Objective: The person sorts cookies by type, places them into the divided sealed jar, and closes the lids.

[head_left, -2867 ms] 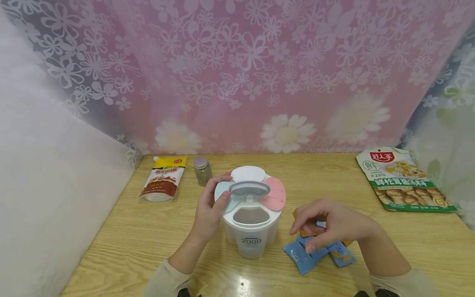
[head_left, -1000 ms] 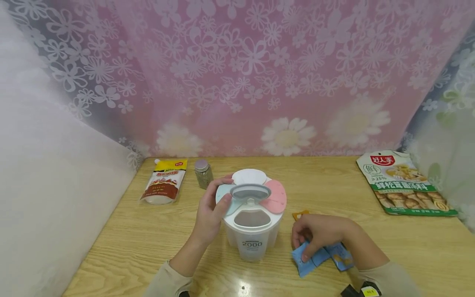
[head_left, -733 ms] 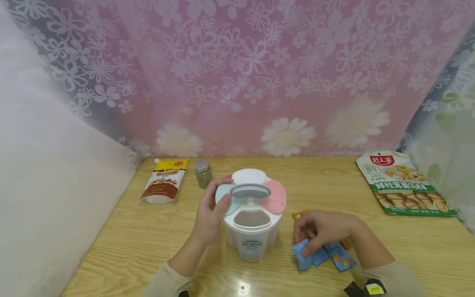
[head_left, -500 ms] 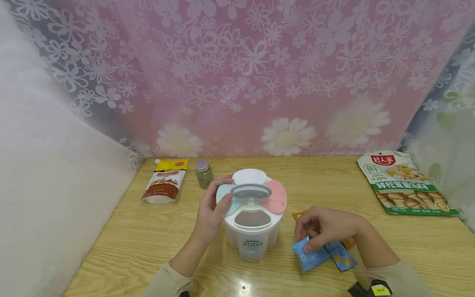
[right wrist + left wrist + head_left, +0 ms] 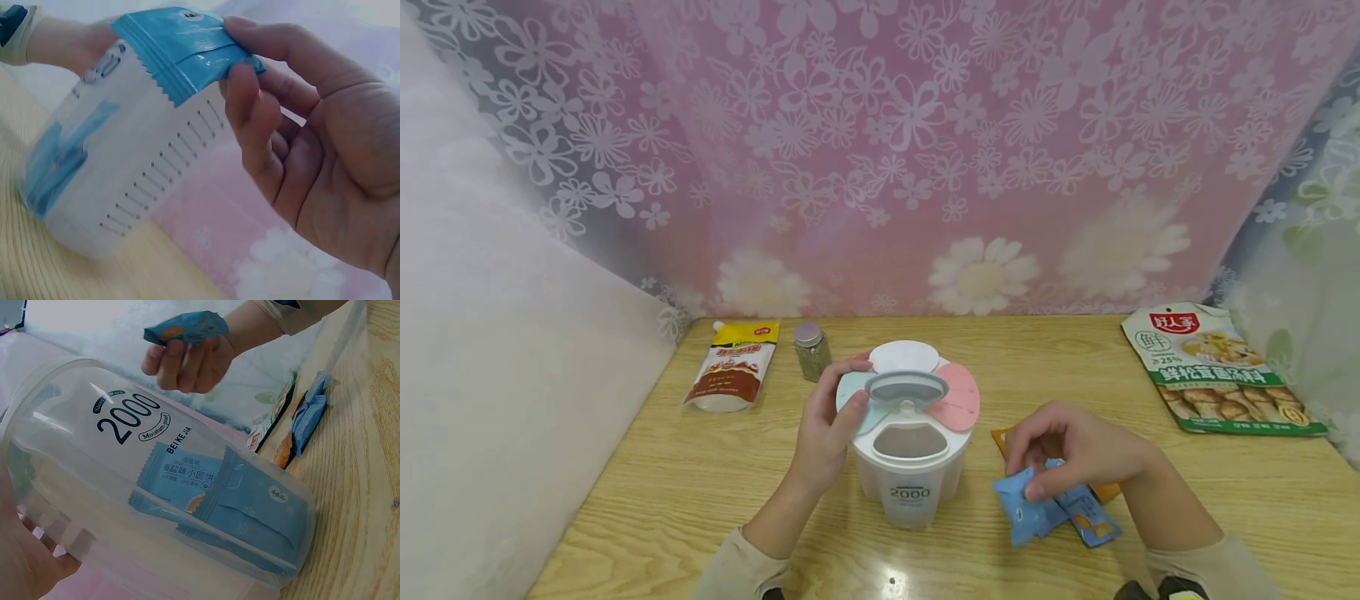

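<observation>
A clear storage container (image 5: 951, 477) marked 2000 stands upright on the table, its front flap (image 5: 907, 387) raised over an opening and its white, blue and pink flaps down. My left hand (image 5: 824, 433) grips its left rim, thumb on top. Blue biscuit packets (image 5: 250, 512) lie inside at the bottom, seen through the wall. Right of the container, my right hand (image 5: 1090, 450) pinches a blue biscuit packet (image 5: 181, 50) between thumb and fingers, held up off the table. Beneath that hand lie more blue packets (image 5: 1090, 518) and orange packets (image 5: 1107, 492), partly hidden.
At the back left are a spouted pouch (image 5: 730, 367) with a yellow top and a small glass jar (image 5: 812, 353) with a purple lid. A large mushroom-picture bag (image 5: 1221, 371) lies at the back right. A floral pink curtain (image 5: 880, 183) hangs behind the table.
My right hand has come down to the packets, taken hold of a blue biscuit packet and lifted it slightly. The left hand keeps its grip on the container.
</observation>
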Demonstrator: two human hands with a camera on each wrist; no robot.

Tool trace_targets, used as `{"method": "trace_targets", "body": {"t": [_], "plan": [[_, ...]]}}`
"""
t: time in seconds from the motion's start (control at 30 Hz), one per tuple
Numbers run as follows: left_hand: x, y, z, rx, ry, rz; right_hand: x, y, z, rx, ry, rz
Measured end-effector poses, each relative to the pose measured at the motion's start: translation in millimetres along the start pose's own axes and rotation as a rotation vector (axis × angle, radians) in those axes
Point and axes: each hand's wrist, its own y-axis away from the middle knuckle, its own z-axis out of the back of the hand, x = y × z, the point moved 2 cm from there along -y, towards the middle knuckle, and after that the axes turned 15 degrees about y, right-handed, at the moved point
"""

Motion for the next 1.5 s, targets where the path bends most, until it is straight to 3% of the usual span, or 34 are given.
{"method": "trace_targets", "body": {"t": [0.23,0.37,0.47,0.57,0.67,0.77,0.87,1.1,1.5], "plan": [[-0.2,0.4,-0.5,-0.011,-0.006,0.011,23.5,-14.1,-7.1,-0.142,-0.019,0.145],[-0.6,0.5,-1.1,-0.016,-0.004,0.015,38.0,-24.5,-12.8,-0.301,-0.016,0.260],[-0.4,0.4,-1.0,-0.015,-0.001,0.010,44.8,-30.9,-18.3,-0.460,-0.017,0.291],[-0.8,-0.6,-0.1,-0.007,0.007,-0.008,49.8,-36.6,-24.2,-0.622,-0.023,0.239],[-0.2,-1.0,0.7,-0.004,0.015,-0.015,55.5,-42.3,-30.5,-0.750,0.033,0.121],[1.7,0.0,1.4,0.002,0.023,-0.004,61.3,-48.0,-36.0,-0.810,0.104,0.011],[2.5,1.5,2.0,0.007,0.021,0.004,65.2,-55.7,-39.7,-0.789,0.153,-0.078],[2.4,0.4,1.3,0.017,0.023,-0.001,66.6,-72.7,-40.1,-0.611,0.254,-0.325],[0.8,0.4,0.4,0.002,0.024,-0.010,69.8,-74.4,-30.8,-0.445,0.321,-0.373]]}}
